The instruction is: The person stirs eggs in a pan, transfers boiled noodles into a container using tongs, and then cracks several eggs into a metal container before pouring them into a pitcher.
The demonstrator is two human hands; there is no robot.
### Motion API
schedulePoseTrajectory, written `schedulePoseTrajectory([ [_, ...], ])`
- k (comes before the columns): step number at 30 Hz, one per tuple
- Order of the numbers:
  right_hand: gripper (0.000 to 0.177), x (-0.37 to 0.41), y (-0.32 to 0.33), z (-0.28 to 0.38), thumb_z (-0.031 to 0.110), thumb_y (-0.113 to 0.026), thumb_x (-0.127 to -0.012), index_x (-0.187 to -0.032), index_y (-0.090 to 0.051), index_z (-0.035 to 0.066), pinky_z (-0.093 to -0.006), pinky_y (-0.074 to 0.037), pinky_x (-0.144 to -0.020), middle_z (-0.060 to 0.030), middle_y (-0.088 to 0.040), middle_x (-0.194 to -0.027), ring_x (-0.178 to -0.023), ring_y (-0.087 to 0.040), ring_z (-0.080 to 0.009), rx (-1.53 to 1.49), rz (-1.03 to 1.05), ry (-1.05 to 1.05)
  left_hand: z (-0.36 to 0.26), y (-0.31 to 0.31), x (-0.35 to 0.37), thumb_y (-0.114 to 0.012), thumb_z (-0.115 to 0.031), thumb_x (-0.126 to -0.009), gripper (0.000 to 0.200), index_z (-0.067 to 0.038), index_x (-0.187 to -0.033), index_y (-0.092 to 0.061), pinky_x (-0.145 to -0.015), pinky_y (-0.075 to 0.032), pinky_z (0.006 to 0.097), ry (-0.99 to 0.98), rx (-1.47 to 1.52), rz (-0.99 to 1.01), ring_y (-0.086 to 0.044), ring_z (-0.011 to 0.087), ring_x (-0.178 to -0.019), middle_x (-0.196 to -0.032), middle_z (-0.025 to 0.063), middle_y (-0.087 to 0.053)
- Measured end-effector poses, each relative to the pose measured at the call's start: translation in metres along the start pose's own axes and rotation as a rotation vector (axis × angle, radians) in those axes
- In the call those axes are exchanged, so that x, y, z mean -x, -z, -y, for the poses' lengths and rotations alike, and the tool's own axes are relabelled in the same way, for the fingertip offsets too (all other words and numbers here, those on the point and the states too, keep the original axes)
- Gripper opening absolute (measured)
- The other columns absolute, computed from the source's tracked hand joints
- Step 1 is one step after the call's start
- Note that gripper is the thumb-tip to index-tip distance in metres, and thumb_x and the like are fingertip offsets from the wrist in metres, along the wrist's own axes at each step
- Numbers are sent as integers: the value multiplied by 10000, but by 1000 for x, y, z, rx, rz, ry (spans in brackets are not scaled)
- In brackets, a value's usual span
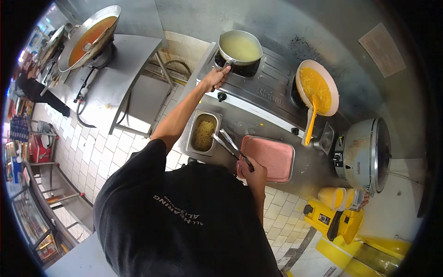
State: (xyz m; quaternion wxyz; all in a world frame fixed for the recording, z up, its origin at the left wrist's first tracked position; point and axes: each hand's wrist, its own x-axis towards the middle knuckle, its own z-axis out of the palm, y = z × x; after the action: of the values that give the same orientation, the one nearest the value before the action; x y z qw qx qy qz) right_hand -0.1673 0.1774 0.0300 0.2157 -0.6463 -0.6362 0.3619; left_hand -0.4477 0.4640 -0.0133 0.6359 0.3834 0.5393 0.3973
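My left hand (214, 79) is closed around the handle of a saucepan (240, 46) holding pale yellowish liquid, on the back-left burner of the stove. My right hand (254, 173) grips metal tongs (226, 142) by their dark-handled end. The tongs' tips point left, close to the rim of a steel container (201, 151) with small yellowish pieces of food in it. Just beside my right hand lies a pink tray (290, 161) with a ribbed surface.
A frying pan (335, 94) with yellow egg-like food and an orange spatula (313, 121) sits on the right burner. A large cooker (353, 154) stands at right, above a yellow case (318, 214). At left, a wok (108, 18) holds orange liquid; another person (37, 90) is beyond.
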Motion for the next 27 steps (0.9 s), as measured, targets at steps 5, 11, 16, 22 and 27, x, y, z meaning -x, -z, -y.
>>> schedulePoseTrajectory([
  [5,336,-5,2,-3,370,-706,-878,-1002,-702,57,-297,-445,-572,-39,-567,-593,-531,-539,-136,-114,-21,36,3,-5,-11,-540,-476,-973,418,-131,-754,-454,-334,-236,238,17,31,34,-309,63,-402,-569,-44,-376],
  [11,257,-15,8,15,202,-733,-847,-1033,-707,26,-259,-477,-635,-58,-627,-700,-647,-565,-88,-250,42,-26,4,-14,-7,-540,-467,-976,417,-125,-753,-457,-343,-257,241,7,109,90,-340,70,-407,-582,-30,-398],
  [16,308,-20,7,15,290,-709,-875,-1022,-692,20,-275,-432,-546,-44,-541,-597,-556,-541,-102,-232,95,-51,8,-14,-8,-575,-540,-930,485,-83,-789,-495,-428,-464,259,-34,59,-9,-517,125,-483,-645,22,-523],
  [22,369,-37,7,1,323,-738,-849,-1028,-695,3,-321,-478,-617,-164,-640,-715,-623,-622,-207,-86,-1,250,24,14,33,-562,-568,-927,679,38,-1230,-518,-820,-513,311,-134,-162,-208,-663,212,-924,-1034,150,-656],
  [27,345,-66,23,39,327,-697,-871,-1015,-681,13,-393,-478,-623,-191,-658,-770,-667,-639,-348,20,130,310,82,40,172,-596,-387,-961,421,31,-925,-621,-727,-486,308,-509,-285,-791,-603,153,-786,-830,93,-663],
])
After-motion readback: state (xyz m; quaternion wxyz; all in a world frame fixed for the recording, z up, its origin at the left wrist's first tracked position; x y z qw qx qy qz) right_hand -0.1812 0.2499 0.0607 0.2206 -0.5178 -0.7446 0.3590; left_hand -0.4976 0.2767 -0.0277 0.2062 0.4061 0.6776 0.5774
